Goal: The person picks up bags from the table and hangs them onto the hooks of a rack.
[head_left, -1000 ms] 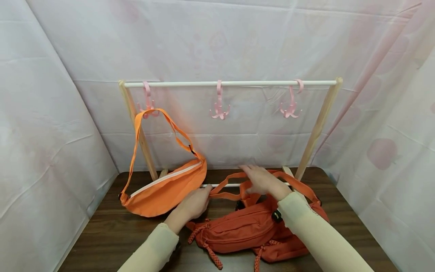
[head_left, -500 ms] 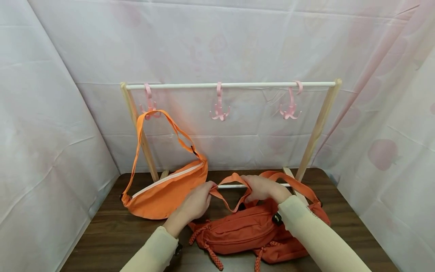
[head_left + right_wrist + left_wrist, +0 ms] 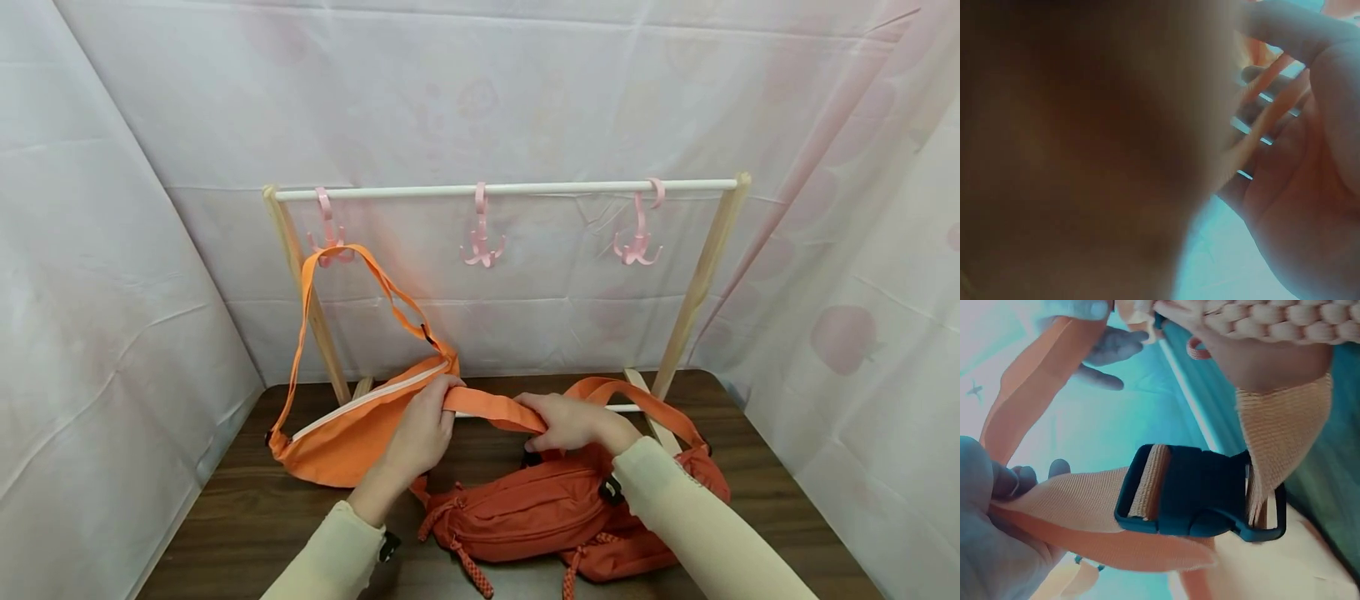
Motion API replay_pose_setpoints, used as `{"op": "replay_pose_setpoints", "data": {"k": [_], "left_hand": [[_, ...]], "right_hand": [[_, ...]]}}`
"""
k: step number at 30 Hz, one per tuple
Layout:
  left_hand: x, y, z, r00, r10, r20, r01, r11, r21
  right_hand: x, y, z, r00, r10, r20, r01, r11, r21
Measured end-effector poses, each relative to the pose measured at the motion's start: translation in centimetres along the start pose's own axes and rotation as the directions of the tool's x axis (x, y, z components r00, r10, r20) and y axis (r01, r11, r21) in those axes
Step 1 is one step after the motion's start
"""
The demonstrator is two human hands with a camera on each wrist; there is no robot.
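A dark wood-grain tabletop (image 3: 232,517) with rounded back corners stands in a nook of pale, creased curtains (image 3: 600,100) printed with faint pink fruit. At its back is a clothes rack (image 3: 697,292) with wooden posts, a white top rod and a lower white bar; three pink claw hooks (image 3: 481,242) hang along the rod. An orange crescent bag (image 3: 360,442) with a white zip is at the left, its strap looped up at the leftmost hook. A rust-red belt bag (image 3: 532,512) with braided zip cords lies at the front right of the tabletop, its webbing strap (image 3: 487,407) raised between the hands.

The left hand (image 3: 416,425) pinches one end of that stretch; the fingers of the right hand (image 3: 570,421) grip the other. The left wrist view shows a fastened black buckle (image 3: 1197,490) near the left hand.

A second ago the right fingers were spread above the strap, which lay in a loose loop. Now they hold it, the loop is drawn out into a nearly straight band, and the left hand has risen slightly. The orange bag has stayed in place.
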State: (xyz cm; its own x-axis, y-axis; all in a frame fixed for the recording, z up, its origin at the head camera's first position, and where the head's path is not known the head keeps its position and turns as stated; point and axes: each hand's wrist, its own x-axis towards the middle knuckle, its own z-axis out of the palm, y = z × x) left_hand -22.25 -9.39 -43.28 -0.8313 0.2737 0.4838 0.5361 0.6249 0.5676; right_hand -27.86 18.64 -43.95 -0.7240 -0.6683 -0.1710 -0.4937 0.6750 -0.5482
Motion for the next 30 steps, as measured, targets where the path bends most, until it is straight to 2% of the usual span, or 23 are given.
{"op": "replay_pose_setpoints", "data": {"k": [4,10,17,20,27,30], "left_hand": [[0.3,0.5,-0.6,0.999,0.010,-0.041,-0.012,0.999,-0.043],[0.7,1.3,-1.3,0.997,0.002,-0.076,-0.008,0.997,-0.075],[1.0,1.7,-2.5,0.993,0.001,-0.115,-0.008,0.998,-0.065],[1.0,1.7,-3.0,0.995,-0.004,-0.101,0.000,0.999,-0.038],[0.9,1.6,-4.1,0.998,-0.050,-0.046,0.051,0.998,0.024],[0.9,1.5,-4.6,0.999,-0.036,-0.009,0.037,0.997,0.068]], "right_hand": [[0.2,-0.8,0.2,0.998,-0.056,-0.032,0.055,0.998,-0.041],[0.2,-2.2,0.1,0.987,-0.124,-0.105,0.124,0.992,-0.001],[-0.3,-2.7,-0.4,0.958,-0.159,-0.238,0.170,0.985,0.024],[-0.6,-2.7,-0.9,0.941,-0.190,-0.280,0.203,0.979,0.018],[-1.8,-3.0,-2.9,0.903,-0.282,-0.323,0.295,0.956,-0.010],[-2.4,-3.3,-3.9,0.890,-0.302,-0.340,0.312,0.950,-0.026]]}}
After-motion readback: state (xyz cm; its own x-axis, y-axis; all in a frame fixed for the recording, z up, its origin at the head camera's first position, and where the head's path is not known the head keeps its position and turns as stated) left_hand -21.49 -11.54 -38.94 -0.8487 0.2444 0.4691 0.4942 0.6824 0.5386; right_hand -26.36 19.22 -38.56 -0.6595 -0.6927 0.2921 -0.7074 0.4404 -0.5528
